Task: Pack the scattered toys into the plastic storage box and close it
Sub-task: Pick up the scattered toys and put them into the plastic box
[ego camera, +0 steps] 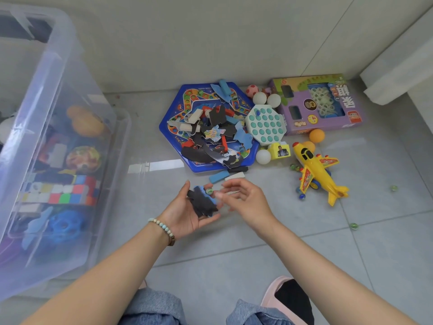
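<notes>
**Hand state.** The left hand (187,212) is palm up and cupped, fingers curled under a small stack of dark puzzle pieces (202,204). A green marble (209,191) sits on top of the stack. The right hand (241,198) hovers just right of the stack with fingers loosely curved. It is blurred, so whether it pinches anything cannot be told.

**Hazards.**
- The marble rests loose on flat pieces. Any tilt of the palm on the way to the box is likely to roll it off.
- The tiled floor (304,254) looks glossy, so a dropped marble would probably travel far.
- Stray marbles (353,225) lie right of the hands, and others lie beside the yellow aeroplane (316,170). They could be overlooked or stepped on near the pink slipper (276,292).
- The stack is uneven, and an outer piece may slide out.

**Containers.**
- The plastic storage box (70,90) stands at the left, clear-walled and not yet closed. Its lid cannot be identified. Inside are an orange toy (86,123), twisty cubes (61,191) and a blue perforated ball (65,228).
- The blue hexagonal board (171,127), far centre, carries a heap of puzzle pieces and wooden blocks. Lifting it off level would spill them.
- The purple carton (302,123), far right, shows tiles through its window.
</notes>
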